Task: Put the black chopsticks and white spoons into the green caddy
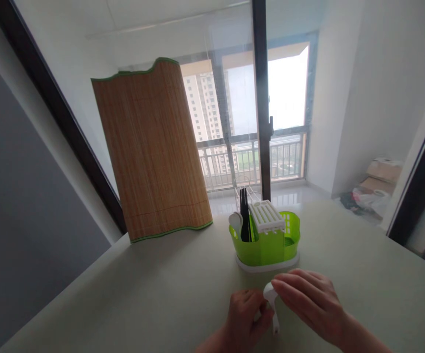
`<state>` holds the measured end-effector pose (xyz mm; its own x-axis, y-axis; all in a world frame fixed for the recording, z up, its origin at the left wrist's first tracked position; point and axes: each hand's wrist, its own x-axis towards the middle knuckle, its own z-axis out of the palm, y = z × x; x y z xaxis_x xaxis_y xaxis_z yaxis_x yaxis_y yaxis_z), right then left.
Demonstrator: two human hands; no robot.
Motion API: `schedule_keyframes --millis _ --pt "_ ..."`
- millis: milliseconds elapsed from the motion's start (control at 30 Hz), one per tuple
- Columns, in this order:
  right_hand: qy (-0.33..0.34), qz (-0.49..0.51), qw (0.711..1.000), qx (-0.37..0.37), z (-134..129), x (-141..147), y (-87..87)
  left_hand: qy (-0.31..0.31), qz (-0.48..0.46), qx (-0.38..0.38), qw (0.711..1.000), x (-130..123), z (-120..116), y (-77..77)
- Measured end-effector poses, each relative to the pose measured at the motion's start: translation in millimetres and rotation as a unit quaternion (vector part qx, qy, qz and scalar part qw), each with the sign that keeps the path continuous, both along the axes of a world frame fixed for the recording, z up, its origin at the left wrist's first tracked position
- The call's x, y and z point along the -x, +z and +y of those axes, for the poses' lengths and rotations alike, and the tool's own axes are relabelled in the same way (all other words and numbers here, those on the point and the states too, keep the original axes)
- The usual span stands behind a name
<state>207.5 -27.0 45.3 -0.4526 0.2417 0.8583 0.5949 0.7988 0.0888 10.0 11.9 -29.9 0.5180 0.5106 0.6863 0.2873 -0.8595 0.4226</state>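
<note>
A white spoon (271, 293) is between my two hands, low over the table just in front of the caddy. My left hand (248, 314) is closed around it, thumb and bent fingers pinching near the neck, and the handle points down toward me. Over the spoon's bowl end lie the fingertips of my right hand (313, 301), its fingers long and pressed together, with the thumb hidden. Behind the hands stands a bright green utensil caddy (271, 249) on a white base. White spoons (236, 223) and black chopsticks (245, 218) stand upright in its left compartment.
A white slotted rack (267, 215) tops the caddy's middle. A brown bamboo mat (151, 152) with green edging stands upright at the back left of the pale table (153, 299). Beyond it are a dark-framed glass door (262, 98) and bags (376, 189) on the floor.
</note>
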Motion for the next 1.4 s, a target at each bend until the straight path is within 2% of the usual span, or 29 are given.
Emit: schedule_keyframes --millis 133,233,433,600,700,800,867,1000,1100,1200,1300,1400 --pt "0.001 0.012 1.0 -0.002 -3.0 5.3 -3.2 0.001 0.0 -0.04 0.999 0.2 -3.2 2.3" --pt "-0.004 0.02 1.0 0.0 -3.5 8.1 -4.9 0.018 -0.014 -0.03 0.999 0.1 -5.4 7.6" --pt "0.002 0.014 1.0 0.003 -5.0 12.7 -6.6 -0.001 -0.033 -0.029 0.999 -0.2 -6.5 11.4" --pt "-0.018 0.028 0.999 0.033 0.4 3.3 -18.6 0.035 -0.014 -0.012 0.999 0.5 -8.8 9.8" --pt "-0.047 0.055 0.996 0.058 9.4 -8.4 -26.8 0.048 -0.033 0.013 0.998 3.2 -9.0 17.6" --pt "-0.068 0.075 0.991 0.087 19.3 -18.8 -32.8 0.069 -0.078 0.037 0.994 8.9 -1.7 40.2" --pt "-0.074 0.085 0.988 0.102 24.4 -23.6 -36.0 0.124 -0.117 0.027 0.985 13.7 9.4 63.6" --pt "-0.081 0.084 0.987 0.109 29.4 -28.1 -40.6 0.24 -0.176 -0.002 0.955 21.9 43.5 115.5" --pt "-0.085 0.08 0.987 0.106 30.4 -28.9 -42.1 0.283 -0.176 0.007 0.943 23.5 71.9 138.5" --pt "-0.091 0.082 0.986 0.109 31.1 -29.1 -42.2 0.313 -0.112 0.038 0.942 21.1 95.6 138.9" --pt "-0.101 0.082 0.985 0.112 32.4 -29.9 -41.4 0.343 -0.015 0.084 0.935 18.3 110.0 125.7" --pt "-0.107 0.082 0.985 0.112 33.9 -31.1 -39.9 0.359 0.023 0.118 0.926 17.6 114.8 113.4"
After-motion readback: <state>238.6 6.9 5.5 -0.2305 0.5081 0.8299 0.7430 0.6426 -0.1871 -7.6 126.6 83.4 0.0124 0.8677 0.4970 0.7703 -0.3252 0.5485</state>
